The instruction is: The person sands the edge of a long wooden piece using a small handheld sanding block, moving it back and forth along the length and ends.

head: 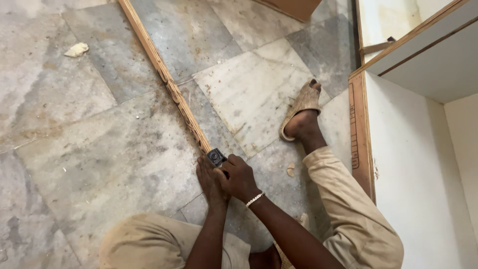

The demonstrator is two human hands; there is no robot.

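Floor (99,149) of grey and white stone tiles fills most of the view, dusty and stained, with brown specks scattered along its middle. White cabinet (423,164) with brown wooden edges stands at the right, its side panel coming down to the floor. Long wooden strip (167,79) lies flat on the tiles, running slantwise from the top left down to the hands. The person sits on the floor in tan trousers, one leg stretched out toward the cabinet, the foot in a woven sandal (301,105). At the strip's near end sits a small black tool (216,157), touching the wood. The right hand (239,177), with a pale bracelet (254,199) at the wrist, has its fingers closed around the tool. The left hand (209,182) lies just beside it, fingers pressed flat along the near end of the strip. A crumpled white scrap (76,49) lies well apart at the upper left.
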